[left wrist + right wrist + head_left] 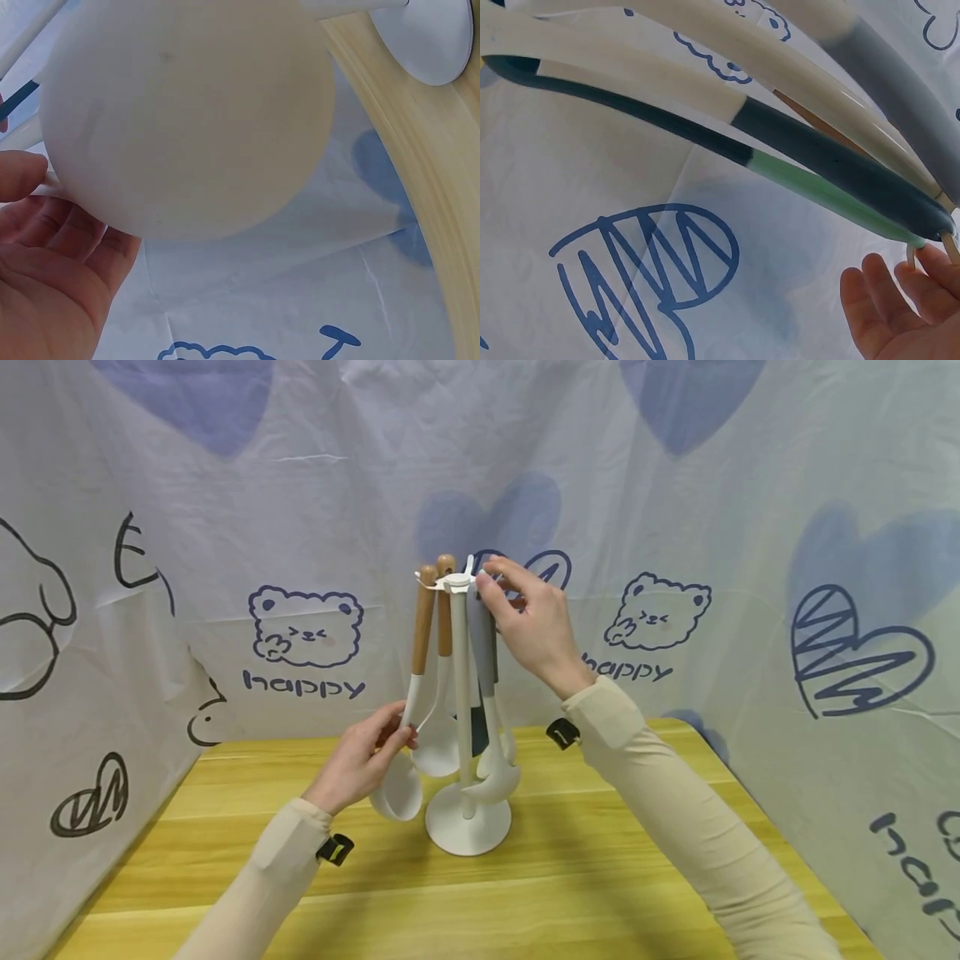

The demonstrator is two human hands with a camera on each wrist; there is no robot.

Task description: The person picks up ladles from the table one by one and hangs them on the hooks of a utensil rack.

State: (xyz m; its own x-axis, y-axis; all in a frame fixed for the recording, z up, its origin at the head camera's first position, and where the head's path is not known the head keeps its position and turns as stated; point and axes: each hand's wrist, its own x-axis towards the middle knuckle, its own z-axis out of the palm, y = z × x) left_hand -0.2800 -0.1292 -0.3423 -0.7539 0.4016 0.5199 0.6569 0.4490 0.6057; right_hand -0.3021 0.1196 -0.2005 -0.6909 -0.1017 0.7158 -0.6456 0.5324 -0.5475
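Observation:
A white utensil rack (461,693) stands upright on a round base, with kitchen tools hanging from its top hooks. My left hand (365,760) holds the white neck of a ladle (397,789) whose wooden handle reaches up to a hook. In the left wrist view the ladle's bowl (187,120) fills much of the picture, beside the thumb and curled fingers. Up at the rack's top, my right hand (532,618) pinches a hook arm, above a grey-handled ladle (483,652). The right wrist view shows fingertips at a hook by the dark-handled tool (840,165).
Another wooden-handled utensil (445,627) hangs behind the held ladle. A green-handled tool (825,195) hangs beside the dark-handled one. The rack's base (468,839) sits on a yellow wood-grain table (600,877), with printed cloth (315,485) behind and on both sides.

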